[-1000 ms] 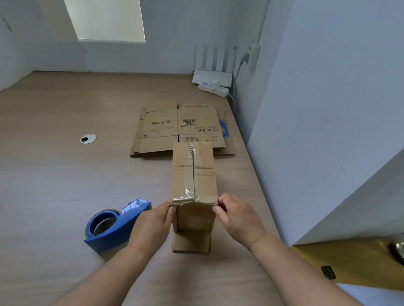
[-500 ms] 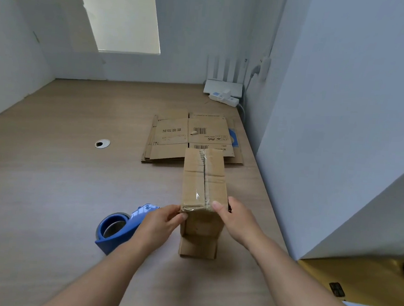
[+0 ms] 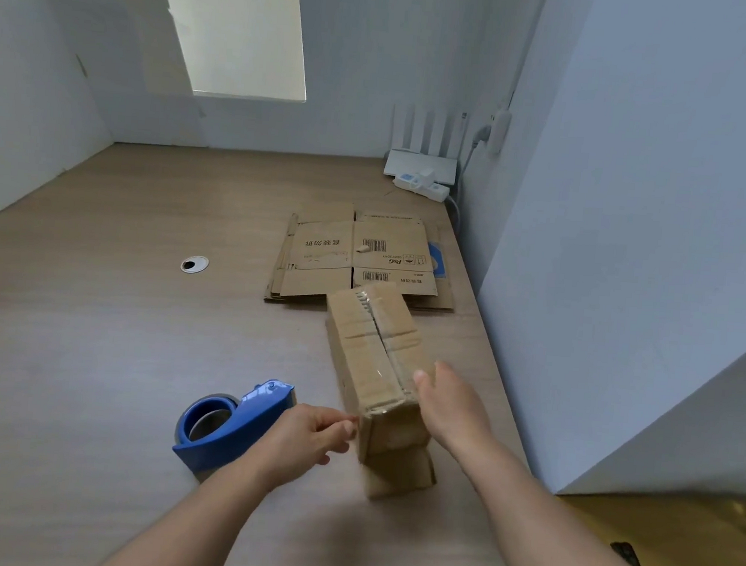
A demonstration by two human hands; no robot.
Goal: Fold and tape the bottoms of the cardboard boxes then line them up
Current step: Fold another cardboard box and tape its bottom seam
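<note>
Seemingly flat right hand [image 3: 451,408] against box [image 3: 368,349].

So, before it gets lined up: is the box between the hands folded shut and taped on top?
Shut and taped: the box has top flaps meeting at a centre seam, clear tape along it.

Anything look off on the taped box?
Yes: the tape on the box is wrinkled and bunched at its far end, not flat. The box also sits askew to the flat cardboard stack behind.
</note>
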